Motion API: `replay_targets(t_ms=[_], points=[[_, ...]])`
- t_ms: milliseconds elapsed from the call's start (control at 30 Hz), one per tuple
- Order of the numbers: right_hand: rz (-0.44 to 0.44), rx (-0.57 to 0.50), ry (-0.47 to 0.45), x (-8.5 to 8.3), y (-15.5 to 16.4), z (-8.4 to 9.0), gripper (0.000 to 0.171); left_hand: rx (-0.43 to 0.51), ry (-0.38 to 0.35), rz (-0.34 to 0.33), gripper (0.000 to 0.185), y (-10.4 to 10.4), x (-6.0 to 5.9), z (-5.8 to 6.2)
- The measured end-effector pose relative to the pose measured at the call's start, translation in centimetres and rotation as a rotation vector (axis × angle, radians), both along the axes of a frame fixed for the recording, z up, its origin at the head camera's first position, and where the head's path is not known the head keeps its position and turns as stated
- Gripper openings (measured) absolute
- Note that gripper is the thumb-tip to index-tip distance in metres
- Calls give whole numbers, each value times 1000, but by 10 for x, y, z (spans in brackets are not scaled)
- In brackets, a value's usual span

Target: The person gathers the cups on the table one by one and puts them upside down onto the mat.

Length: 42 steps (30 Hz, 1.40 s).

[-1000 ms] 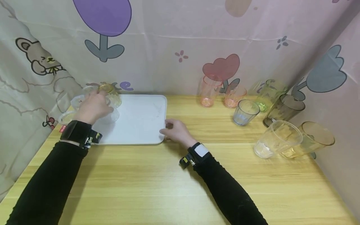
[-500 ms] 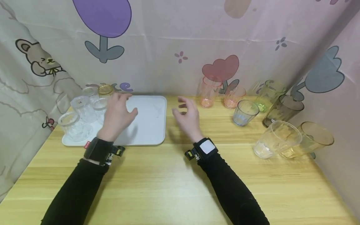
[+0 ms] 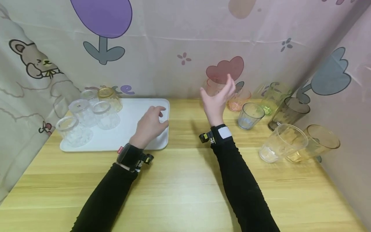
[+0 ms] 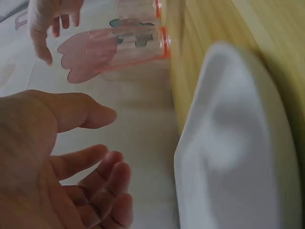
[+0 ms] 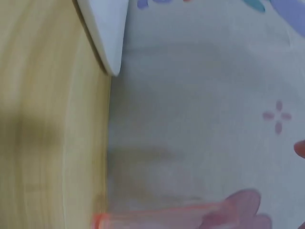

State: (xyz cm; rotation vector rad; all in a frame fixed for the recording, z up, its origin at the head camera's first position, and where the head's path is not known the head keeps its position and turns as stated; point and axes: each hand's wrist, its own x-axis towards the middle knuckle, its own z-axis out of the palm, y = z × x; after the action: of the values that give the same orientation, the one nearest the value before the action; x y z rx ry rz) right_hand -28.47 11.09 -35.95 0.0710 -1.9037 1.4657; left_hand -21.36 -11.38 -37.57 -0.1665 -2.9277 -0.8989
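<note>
My left hand (image 3: 150,124) hangs over the right end of the flat white plastic tray (image 3: 130,135). Its fingers are loose and a little bent, and it holds nothing. In the left wrist view I see the open palm (image 4: 43,157) next to the tray's rounded edge (image 4: 238,157).

My right hand (image 3: 216,98) is up in the air with its fingers spread wide. It holds nothing too. It is right in front of the tall pink see-through cup (image 3: 211,86) by the back wall, but I cannot tell if it touches it. The right wrist view shows that cup's orange-pink rim (image 5: 157,217) low against the cloth.

Four cups stand upside down on the left part of the tray: three clear bumpy plastic cups (image 3: 82,111) and one yellow see-through cup (image 3: 108,96) at the back.

On the wooden bench (image 3: 185,187) to the right are more cups: a short pink cup (image 3: 239,100), a small grey-blue cup (image 3: 250,115), a green cup (image 3: 273,96), a dark smoky cup (image 3: 287,112), a big clear cup (image 3: 282,143) and an amber cup (image 3: 317,143).

The cloth wall (image 3: 174,48) has flowers and a bear on it. Purple letters (image 3: 126,88) peek out behind the tray. I can read "ce" and no more.
</note>
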Motion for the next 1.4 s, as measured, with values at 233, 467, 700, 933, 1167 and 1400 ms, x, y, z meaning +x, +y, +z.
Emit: replay_targets(t_ms=[233,467,700,933,1167,1400], points=[[9,-103,-120,-24,17,-9,122,-33,-87,-12,63,15,-9,-5],[59,-127,-249,-38,33,-22,124,-79,-166,-55,65,17,-13,-15],[130,-168,-330,-45,51,-34,120,-102,-184,-92,63,27,-12,-27],[161,-76,-335,-50,62,-42,105,-95,-196,-80,63,32,-9,-28],[159,3,-395,-48,61,-55,76,-78,-209,-68,64,28,-2,-32],[160,14,-398,-51,52,-53,68,-43,-218,-68,65,20,-2,-26]])
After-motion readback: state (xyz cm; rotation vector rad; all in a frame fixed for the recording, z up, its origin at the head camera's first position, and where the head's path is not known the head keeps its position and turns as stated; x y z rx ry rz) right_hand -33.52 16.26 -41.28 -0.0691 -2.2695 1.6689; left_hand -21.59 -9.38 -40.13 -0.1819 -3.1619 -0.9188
